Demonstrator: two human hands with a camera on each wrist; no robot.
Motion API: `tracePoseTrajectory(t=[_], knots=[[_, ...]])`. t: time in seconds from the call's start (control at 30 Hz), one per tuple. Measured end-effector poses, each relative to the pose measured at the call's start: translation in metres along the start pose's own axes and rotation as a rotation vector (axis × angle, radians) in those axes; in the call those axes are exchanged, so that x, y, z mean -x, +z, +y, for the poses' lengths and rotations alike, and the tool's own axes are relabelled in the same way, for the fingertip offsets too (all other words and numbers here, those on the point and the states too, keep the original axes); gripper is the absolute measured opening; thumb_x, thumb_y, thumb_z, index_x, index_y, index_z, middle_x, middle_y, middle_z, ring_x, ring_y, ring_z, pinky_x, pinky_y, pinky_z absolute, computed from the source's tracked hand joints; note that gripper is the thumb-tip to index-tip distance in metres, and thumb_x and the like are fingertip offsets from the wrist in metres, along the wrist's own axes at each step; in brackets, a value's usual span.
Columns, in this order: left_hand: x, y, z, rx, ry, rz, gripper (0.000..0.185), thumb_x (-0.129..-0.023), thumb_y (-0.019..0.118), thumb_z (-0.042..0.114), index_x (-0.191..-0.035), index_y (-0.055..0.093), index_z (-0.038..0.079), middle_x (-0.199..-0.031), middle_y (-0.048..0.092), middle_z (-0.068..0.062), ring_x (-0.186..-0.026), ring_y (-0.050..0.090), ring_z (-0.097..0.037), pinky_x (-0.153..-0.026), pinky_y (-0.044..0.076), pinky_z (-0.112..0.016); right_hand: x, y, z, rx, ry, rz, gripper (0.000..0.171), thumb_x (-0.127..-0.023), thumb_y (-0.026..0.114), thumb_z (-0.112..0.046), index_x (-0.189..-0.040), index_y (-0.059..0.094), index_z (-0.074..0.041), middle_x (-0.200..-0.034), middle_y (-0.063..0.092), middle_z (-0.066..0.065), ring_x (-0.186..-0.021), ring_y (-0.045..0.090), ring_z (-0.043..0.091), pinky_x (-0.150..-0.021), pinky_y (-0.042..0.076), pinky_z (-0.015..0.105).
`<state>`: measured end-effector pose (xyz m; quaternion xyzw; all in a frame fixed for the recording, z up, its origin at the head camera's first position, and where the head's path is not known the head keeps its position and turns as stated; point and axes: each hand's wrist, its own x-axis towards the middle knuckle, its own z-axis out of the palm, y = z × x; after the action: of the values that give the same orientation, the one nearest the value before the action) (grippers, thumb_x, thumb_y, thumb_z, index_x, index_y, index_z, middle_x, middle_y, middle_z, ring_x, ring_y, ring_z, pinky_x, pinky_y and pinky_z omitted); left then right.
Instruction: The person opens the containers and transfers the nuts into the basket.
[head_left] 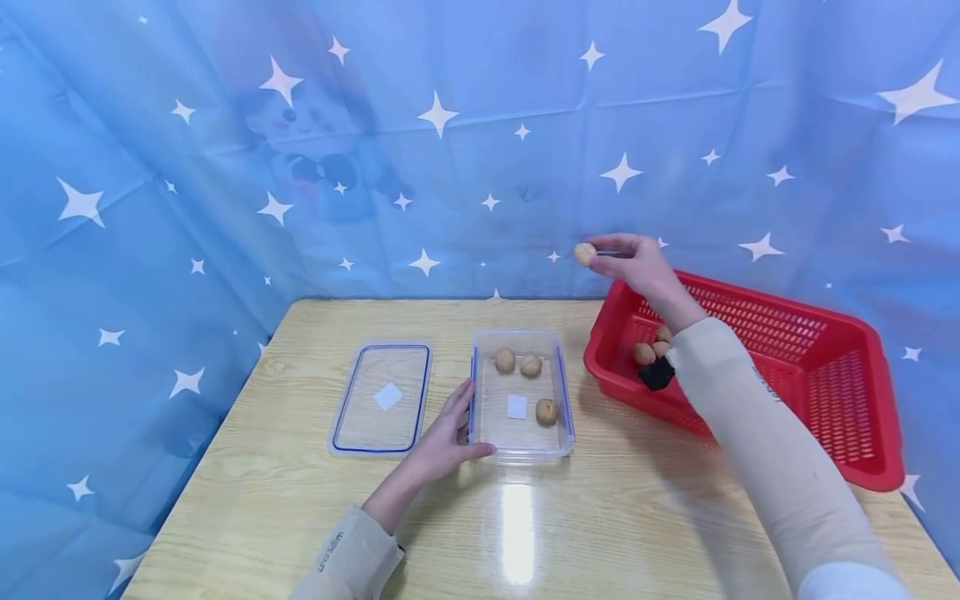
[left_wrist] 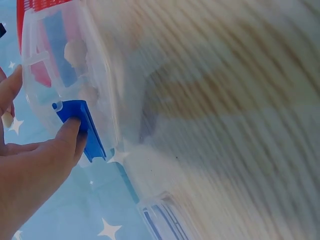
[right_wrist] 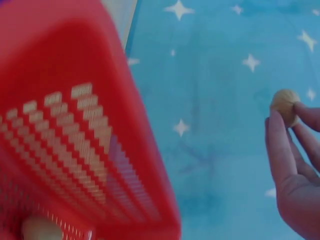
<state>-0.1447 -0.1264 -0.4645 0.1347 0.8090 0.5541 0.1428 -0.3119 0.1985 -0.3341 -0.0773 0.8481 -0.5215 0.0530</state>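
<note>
Head view: the right hand is up in the air, fingertips pinching a walnut that pokes out just past them, well above the table. Below and behind that wrist sits the red basket, with more walnuts lying in its near corner, close under the forearm beside a small black object. Right wrist view confirms it: the walnut is pinched at the fingertips, with the basket's red mesh wall off to the side. Over to the left hand: fingers straight and relaxed, resting against the near side wall of the clear container, thumb along its front edge. Left wrist view shows a fingertip touching the container's blue clip. Inside the container lie three walnuts, just beyond the fingers. On the hand's other side, the clear lid lies flat on the table, just beside the container.
</note>
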Motion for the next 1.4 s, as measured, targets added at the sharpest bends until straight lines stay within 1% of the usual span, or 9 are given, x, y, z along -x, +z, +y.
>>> tracePoseTrajectory(t=[0.2,0.7,0.9,0.97,1.1,1.2,1.27,1.33,1.4], knots=[[0.000,0.003,0.002,-0.019,-0.012,-0.009,0.102,-0.085,0.077,0.013,-0.160,0.008,0.003,-0.169,-0.001,-0.015,-0.150,0.023,-0.046,-0.120,0.035,-0.050,-0.001,-0.026,0.017,0.013,0.022,0.081,0.058,-0.094,0.066,-0.044,-0.146,0.051,-0.022,-0.136,0.056,0.000,-0.112,0.055,0.013,-0.075,0.055,0.013],[-0.007,-0.003,0.003,-0.057,-0.024,-0.014,0.103,-0.084,0.078,0.013,-0.161,0.009,0.008,-0.169,0.001,-0.013,-0.151,0.024,-0.042,-0.120,0.037,-0.047,0.010,-0.076,0.095,0.063,0.153,0.061,0.074,-0.093,0.060,-0.055,-0.155,0.037,-0.020,-0.155,0.039,0.013,-0.133,0.045,0.024,-0.083,0.054,0.010],[-0.004,-0.002,0.001,-0.034,-0.025,-0.012,0.104,-0.084,0.078,0.015,-0.161,0.008,0.009,-0.169,0.000,-0.013,-0.150,0.025,-0.041,-0.120,0.036,-0.048,0.021,-0.090,0.127,0.085,0.225,0.004,0.080,-0.095,0.058,-0.055,-0.156,0.031,-0.011,-0.157,0.033,0.020,-0.136,0.043,0.034,-0.113,0.049,0.045],[-0.003,-0.001,0.001,-0.030,-0.022,-0.014,0.104,-0.084,0.078,0.015,-0.161,0.008,0.008,-0.169,-0.001,-0.014,-0.150,0.025,-0.042,-0.120,0.036,-0.048,0.022,-0.094,0.136,0.110,0.247,-0.014,0.081,-0.095,0.058,-0.055,-0.156,0.031,-0.009,-0.157,0.030,0.023,-0.137,0.040,0.039,-0.116,0.042,0.057],[-0.002,0.000,0.001,-0.034,-0.016,-0.013,0.103,-0.084,0.078,0.015,-0.160,0.009,0.007,-0.169,0.000,-0.014,-0.150,0.025,-0.043,-0.120,0.036,-0.048,0.023,-0.100,0.152,0.159,0.287,-0.067,0.079,-0.097,0.058,-0.050,-0.155,0.031,-0.005,-0.157,0.027,0.029,-0.140,0.034,0.046,-0.116,0.038,0.062],[-0.002,0.000,0.002,-0.037,-0.016,-0.009,0.102,-0.085,0.078,0.014,-0.160,0.009,0.007,-0.169,0.000,-0.014,-0.150,0.025,-0.043,-0.120,0.036,-0.049,0.023,-0.102,0.163,0.174,0.302,-0.100,0.076,-0.098,0.059,-0.045,-0.153,0.033,0.000,-0.153,0.033,0.033,-0.134,0.048,0.038,-0.114,0.044,0.056],[-0.003,-0.001,0.001,-0.034,-0.016,-0.010,0.102,-0.085,0.078,0.013,-0.160,0.009,0.007,-0.169,0.000,-0.014,-0.150,0.025,-0.043,-0.120,0.036,-0.049,0.023,-0.103,0.169,0.173,0.309,-0.110,0.074,-0.097,0.062,-0.041,-0.150,0.036,0.004,-0.144,0.047,0.031,-0.119,0.063,0.023,-0.111,0.048,0.051],[-0.003,-0.001,0.001,-0.029,-0.017,-0.010,0.102,-0.085,0.077,0.013,-0.160,0.009,0.007,-0.169,0.000,-0.014,-0.150,0.024,-0.043,-0.121,0.035,-0.049,0.022,-0.104,0.175,0.162,0.307,-0.120,0.073,-0.096,0.064,-0.039,-0.148,0.038,0.006,-0.132,0.059,0.023,-0.100,0.067,0.004,-0.104,0.054,0.044],[-0.002,-0.001,0.000,-0.022,-0.016,-0.009,0.102,-0.085,0.078,0.013,-0.160,0.009,0.007,-0.169,0.000,-0.013,-0.150,0.024,-0.042,-0.121,0.035,-0.049,0.023,-0.104,0.178,0.158,0.306,-0.134,0.071,-0.097,0.064,-0.036,-0.146,0.040,0.008,-0.122,0.066,0.013,-0.093,0.067,-0.002,-0.101,0.057,0.040]])
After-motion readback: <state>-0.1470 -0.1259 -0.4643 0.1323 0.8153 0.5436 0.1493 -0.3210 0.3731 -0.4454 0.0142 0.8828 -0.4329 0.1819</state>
